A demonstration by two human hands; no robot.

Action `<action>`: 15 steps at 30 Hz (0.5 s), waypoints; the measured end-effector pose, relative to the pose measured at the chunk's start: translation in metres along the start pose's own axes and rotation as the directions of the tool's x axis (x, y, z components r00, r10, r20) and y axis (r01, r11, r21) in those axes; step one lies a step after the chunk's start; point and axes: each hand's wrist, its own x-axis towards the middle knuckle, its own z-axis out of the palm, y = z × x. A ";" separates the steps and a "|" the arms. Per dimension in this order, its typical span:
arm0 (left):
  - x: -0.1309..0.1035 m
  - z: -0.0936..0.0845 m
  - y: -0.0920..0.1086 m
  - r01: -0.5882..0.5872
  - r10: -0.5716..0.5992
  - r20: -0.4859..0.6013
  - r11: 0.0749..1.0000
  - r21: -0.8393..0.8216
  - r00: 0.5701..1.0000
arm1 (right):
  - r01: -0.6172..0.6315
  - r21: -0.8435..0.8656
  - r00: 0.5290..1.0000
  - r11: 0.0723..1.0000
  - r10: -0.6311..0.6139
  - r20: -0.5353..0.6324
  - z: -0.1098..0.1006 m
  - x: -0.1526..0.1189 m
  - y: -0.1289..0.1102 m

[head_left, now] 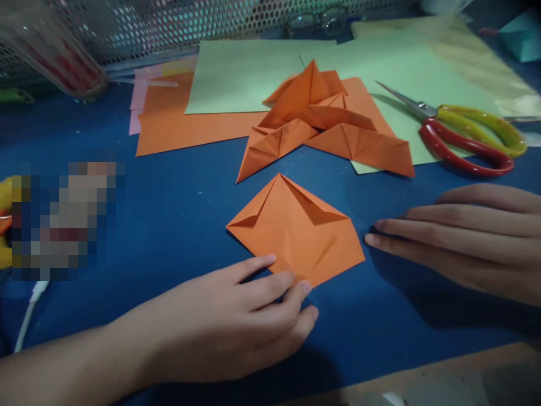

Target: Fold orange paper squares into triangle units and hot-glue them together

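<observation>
An orange sheet of origami paper (291,237), partly folded, lies flat on the blue table in front of me. Two narrow flaps meet at its far point. My left hand (262,316) rests at its near edge with fingers spread, the fingertips touching the paper. To the right, my right hand (465,237) has its fingers stretched out, their tips just short of the paper's right corner. Just beyond the sheet is a pile of folded orange paper pieces (313,107), creased into pointed shapes.
Scissors (426,110) with red and yellow handles lie at the right on pale green paper (448,73). Flat orange paper (164,118) is at the back left, near a clear container (67,62). A white cable (27,318) runs at the left. Behind stands a perforated metal panel (169,28).
</observation>
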 end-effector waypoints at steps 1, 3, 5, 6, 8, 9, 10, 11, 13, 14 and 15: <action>0.001 -0.001 0.000 0.003 -0.003 -0.001 1.000 0.004 1.000 | -0.016 -0.028 0.999 0.999 0.015 -0.030 -0.001 -0.002 -0.002; 0.002 -0.002 0.000 0.007 -0.007 -0.002 1.000 0.010 1.000 | 0.026 -0.062 0.996 0.998 -0.032 -0.086 -0.002 0.000 -0.006; 0.002 -0.003 0.001 0.008 -0.008 -0.007 1.000 0.008 1.000 | 0.123 -0.069 0.987 0.990 -0.130 -0.100 0.000 0.006 -0.009; 0.002 -0.003 0.001 0.009 -0.009 -0.004 1.000 0.004 1.000 | 0.156 -0.065 0.983 0.986 -0.162 -0.088 0.001 0.010 -0.010; 0.002 -0.002 0.001 0.007 -0.007 -0.009 1.000 -0.004 1.000 | 0.198 -0.046 0.978 0.979 -0.200 -0.051 0.004 0.020 -0.011; 0.002 -0.001 0.001 0.009 -0.009 -0.019 1.000 -0.017 1.000 | 0.224 -0.050 0.973 0.973 -0.227 -0.041 0.005 0.027 -0.010; 0.003 -0.001 0.000 0.019 -0.021 -0.032 0.999 -0.041 0.999 | 0.258 -0.066 0.965 0.964 -0.261 -0.035 0.006 0.033 -0.010; 0.003 0.000 -0.001 0.033 -0.037 -0.054 0.997 -0.075 0.998 | 0.307 -0.093 0.950 0.947 -0.310 -0.022 0.005 0.040 -0.009; 0.004 0.000 -0.003 0.065 -0.083 -0.107 0.985 -0.161 0.991 | 0.409 -0.152 0.911 0.900 -0.412 0.011 0.003 0.055 -0.009; 0.004 0.000 -0.004 0.079 -0.108 -0.129 0.975 -0.206 0.986 | 0.416 -0.143 0.909 0.898 -0.417 0.028 0.001 0.062 -0.009; 0.003 0.000 -0.005 0.091 -0.130 -0.147 0.965 -0.248 0.981 | 0.396 -0.109 0.918 0.912 -0.395 0.037 0.000 0.069 -0.009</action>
